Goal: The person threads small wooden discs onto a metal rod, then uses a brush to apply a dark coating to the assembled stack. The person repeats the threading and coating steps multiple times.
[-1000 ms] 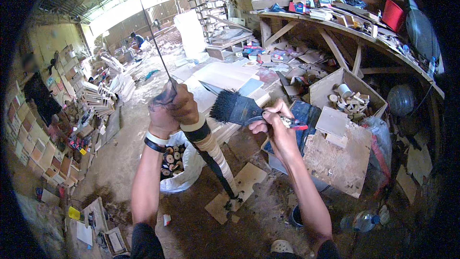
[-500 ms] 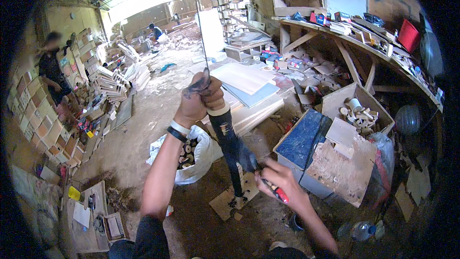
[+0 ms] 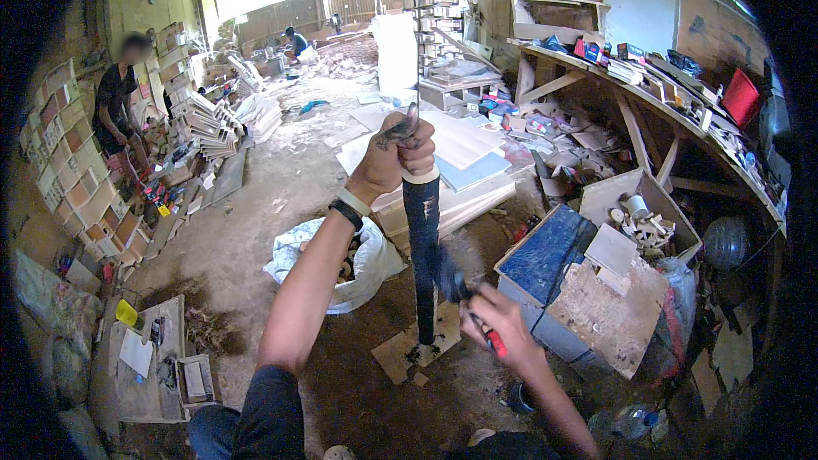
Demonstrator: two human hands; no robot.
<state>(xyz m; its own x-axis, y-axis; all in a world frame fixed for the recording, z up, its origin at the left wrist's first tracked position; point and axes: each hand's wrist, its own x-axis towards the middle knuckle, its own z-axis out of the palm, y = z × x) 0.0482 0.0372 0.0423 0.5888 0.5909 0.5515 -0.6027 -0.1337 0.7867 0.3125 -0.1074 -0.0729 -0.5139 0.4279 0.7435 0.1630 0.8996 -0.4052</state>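
Observation:
My left hand [image 3: 400,153] is closed around the pale top end of a black-coated pole [image 3: 421,243], with dark smears on the hand. The pole stands nearly upright, its foot on a small wooden board [image 3: 392,355] on the floor. A few pale patches show through the black. From the right, my right hand [image 3: 501,328] grips a paintbrush [image 3: 453,284] with a red-ended handle. Its dark head is blurred and lies against or close beside the pole's lower half; I cannot tell which. A thin line [image 3: 418,51] rises above my left hand.
A white sack [image 3: 375,264] of wooden pieces stands left of the pole; stacked boards [image 3: 464,217] lie beyond. At right are a blue-topped box [image 3: 545,247], a wood-scrap crate [image 3: 613,192] and a cluttered bench [image 3: 630,77]. A dark cup [image 3: 520,398] is near my right forearm. A person [image 3: 119,111] stands far left.
The scene has shifted slightly right in view. The pole has gone from tilted to nearly upright, and the brush has moved a little against it. Both hands keep their hold.

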